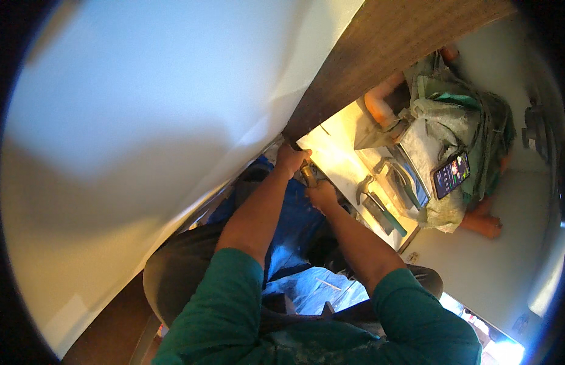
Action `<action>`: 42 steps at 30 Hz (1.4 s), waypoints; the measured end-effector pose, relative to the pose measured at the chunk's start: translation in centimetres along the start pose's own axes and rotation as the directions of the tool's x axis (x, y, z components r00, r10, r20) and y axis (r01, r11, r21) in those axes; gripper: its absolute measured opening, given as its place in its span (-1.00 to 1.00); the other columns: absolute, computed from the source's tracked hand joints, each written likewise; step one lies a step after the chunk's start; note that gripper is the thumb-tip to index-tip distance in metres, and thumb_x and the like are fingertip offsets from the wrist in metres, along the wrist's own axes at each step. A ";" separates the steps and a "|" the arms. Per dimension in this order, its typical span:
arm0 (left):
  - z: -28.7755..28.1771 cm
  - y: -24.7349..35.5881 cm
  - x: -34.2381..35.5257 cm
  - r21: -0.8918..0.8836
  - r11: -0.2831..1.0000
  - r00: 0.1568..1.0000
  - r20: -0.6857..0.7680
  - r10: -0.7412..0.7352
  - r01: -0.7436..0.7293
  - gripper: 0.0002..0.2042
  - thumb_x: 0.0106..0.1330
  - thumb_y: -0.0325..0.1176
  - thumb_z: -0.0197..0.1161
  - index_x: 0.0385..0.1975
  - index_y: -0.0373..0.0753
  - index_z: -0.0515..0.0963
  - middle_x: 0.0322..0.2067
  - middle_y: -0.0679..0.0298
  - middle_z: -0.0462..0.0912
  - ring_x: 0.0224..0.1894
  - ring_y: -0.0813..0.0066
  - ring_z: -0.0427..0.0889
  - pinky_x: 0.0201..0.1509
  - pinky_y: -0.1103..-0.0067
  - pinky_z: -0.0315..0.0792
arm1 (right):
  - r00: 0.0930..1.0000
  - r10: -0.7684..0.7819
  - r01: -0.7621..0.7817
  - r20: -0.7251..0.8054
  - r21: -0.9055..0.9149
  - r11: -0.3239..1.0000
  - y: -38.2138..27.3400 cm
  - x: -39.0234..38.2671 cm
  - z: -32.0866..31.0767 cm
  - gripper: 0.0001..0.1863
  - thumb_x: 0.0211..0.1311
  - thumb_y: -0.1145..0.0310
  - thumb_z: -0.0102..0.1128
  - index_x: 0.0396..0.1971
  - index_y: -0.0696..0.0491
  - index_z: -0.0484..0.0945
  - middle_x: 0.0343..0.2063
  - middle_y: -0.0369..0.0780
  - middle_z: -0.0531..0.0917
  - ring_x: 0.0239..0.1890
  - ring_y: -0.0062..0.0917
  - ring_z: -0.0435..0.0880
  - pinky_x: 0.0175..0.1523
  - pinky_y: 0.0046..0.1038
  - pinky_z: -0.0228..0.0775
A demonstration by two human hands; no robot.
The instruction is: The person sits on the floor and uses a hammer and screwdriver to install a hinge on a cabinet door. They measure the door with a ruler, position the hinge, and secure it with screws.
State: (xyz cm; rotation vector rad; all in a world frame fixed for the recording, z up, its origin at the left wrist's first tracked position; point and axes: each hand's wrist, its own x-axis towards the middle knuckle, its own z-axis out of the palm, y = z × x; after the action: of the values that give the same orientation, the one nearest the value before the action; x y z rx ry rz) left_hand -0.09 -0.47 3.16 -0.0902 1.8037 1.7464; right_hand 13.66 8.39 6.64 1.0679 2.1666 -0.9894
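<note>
My left hand (292, 159) is closed at the lower corner where the dark wood panel (349, 58) meets the white panel (148, 79); what it grips is unclear. A little lower and to the right, my right hand (322, 196) is wrapped round a brass-coloured cylindrical tool (308, 174), whose upper end is beside my left fingers. Both hands are at the left edge of a brightly lit pale shelf (328, 149).
On the right are a hammer (380, 204) with teal handle, crumpled grey-green sacking (453, 115) and a phone (451, 174) with its screen lit. Another person's bare limbs (380, 100) show around the sacking. Blue material (319, 289) lies below me.
</note>
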 end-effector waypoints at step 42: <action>0.0 -5.3 1.6 -0.561 0.794 0.967 0.059 -0.247 0.237 -0.51 0.22 -0.25 0.27 0.15 -0.15 0.34 0.06 0.15 0.47 0.12 0.22 0.42 0.09 0.16 0.34 | 0.981 0.132 -0.193 0.141 0.673 0.714 0.6 -2.9 -1.9 -0.57 0.10 0.09 0.37 -0.26 0.13 0.51 -0.47 -0.19 0.54 -0.48 -0.46 0.57 -0.39 -0.42 0.54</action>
State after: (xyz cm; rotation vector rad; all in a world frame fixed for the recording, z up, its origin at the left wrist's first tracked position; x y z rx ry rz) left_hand 1.06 -0.56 -2.20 -0.5572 1.1588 2.0286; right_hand 15.54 8.83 9.60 1.4747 1.5990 -1.7864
